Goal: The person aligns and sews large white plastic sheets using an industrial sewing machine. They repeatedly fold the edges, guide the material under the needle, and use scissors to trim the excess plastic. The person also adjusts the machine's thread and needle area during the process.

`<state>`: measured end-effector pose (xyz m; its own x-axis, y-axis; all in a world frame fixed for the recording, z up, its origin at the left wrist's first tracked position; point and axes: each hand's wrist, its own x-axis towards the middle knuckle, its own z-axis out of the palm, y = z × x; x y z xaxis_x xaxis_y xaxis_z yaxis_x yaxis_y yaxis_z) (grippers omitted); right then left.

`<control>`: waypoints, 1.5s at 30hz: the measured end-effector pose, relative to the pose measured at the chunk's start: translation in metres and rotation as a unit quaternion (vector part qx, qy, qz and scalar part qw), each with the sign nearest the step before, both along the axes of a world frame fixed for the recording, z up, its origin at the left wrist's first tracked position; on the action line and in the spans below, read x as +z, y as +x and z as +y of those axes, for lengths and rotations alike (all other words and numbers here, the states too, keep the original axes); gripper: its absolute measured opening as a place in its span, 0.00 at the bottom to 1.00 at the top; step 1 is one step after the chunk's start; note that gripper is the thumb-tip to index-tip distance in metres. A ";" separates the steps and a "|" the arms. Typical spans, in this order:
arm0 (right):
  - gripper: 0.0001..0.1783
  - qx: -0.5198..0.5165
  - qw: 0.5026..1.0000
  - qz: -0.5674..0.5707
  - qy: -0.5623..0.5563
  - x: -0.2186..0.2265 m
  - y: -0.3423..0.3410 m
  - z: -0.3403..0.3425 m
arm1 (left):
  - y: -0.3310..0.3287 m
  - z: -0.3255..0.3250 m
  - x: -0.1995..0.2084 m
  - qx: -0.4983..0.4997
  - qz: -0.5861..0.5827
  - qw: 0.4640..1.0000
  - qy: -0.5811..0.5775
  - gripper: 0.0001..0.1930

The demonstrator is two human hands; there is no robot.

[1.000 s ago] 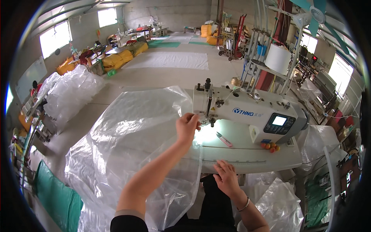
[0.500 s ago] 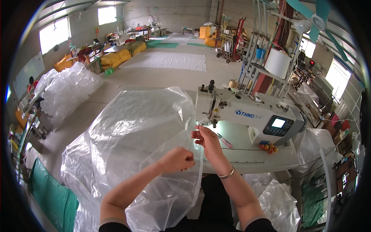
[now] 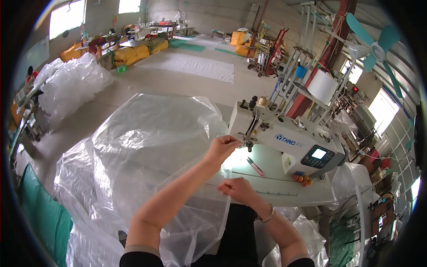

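The sheet (image 3: 133,155), clear plastic, spreads over the middle and lower left of the frame, its right edge running down past the hands toward the bottom centre. The left hand (image 3: 221,150) is just left of the needle end of the machine (image 3: 282,138), thumb and fingers pressed together; whether anything lies between them I cannot tell. The right hand (image 3: 239,189) is below it, near the sheet's edge, fingers curled in, and I cannot tell whether they pinch anything. Half a second ago the places were reversed: the right hand was up by the needle and the left lower, over the sheet. The view has also tilted, so the machine now slopes more steeply down to the right. On the pale surface (image 3: 284,202) under the machine lie pink-handled snips (image 3: 255,167), and a small cluster of orange-red fruit (image 3: 303,180) sits by the screen end. A cone (image 3: 322,86) of white thread stands at upper right, with a teal fan (image 3: 378,51) beyond. At upper left are a heap (image 3: 75,84) of clear plastic and yellow bundles (image 3: 133,54); a white cloth (image 3: 191,66) lies on the floor at upper centre.
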<state>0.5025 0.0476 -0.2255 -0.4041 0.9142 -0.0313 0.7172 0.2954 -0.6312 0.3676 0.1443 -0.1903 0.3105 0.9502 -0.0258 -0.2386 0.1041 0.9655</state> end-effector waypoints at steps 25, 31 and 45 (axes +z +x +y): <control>0.08 0.053 0.811 -0.443 0.378 0.127 0.013 0.068 | 0.044 -0.003 -0.015 0.168 -0.153 0.971 -0.080 0.09; 0.11 0.043 0.827 -0.400 0.393 0.120 0.024 0.067 | 0.040 -0.006 -0.043 0.126 -0.139 0.971 -0.148 0.08; 0.12 0.037 0.832 -0.363 0.418 0.113 0.029 0.068 | 0.059 0.008 -0.072 0.262 -0.003 0.965 -0.029 0.11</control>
